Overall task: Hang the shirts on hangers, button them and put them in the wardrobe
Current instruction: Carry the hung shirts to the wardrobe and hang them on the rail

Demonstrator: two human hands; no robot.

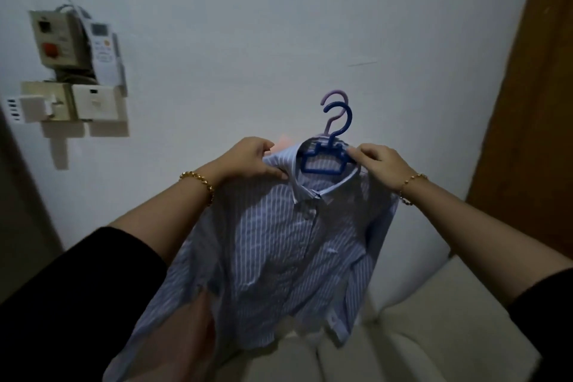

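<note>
Against pale wall (248,40), mid-frame, left hand (251,161) and right hand (379,164) pinch the striped shirt (279,242) shoulders beside blue hanger (322,161).

Pale wall (248,40), grey box with a red button (51,37) high on the left, white remote control (104,46) beside it, two cream switch plates (74,101) below, cream cushioned seat (418,335) at bottom right

Hangers, two: dark blue plastic hanger (322,171), lilac plastic hanger (333,94) behind it, both at collar of one blue-and-white striped fabric shirt (288,245). Hands at collar, two: left hand (251,161), right hand (379,164). Gold bead bracelets, two: left bracelet (201,183), right bracelet (409,183).
</note>
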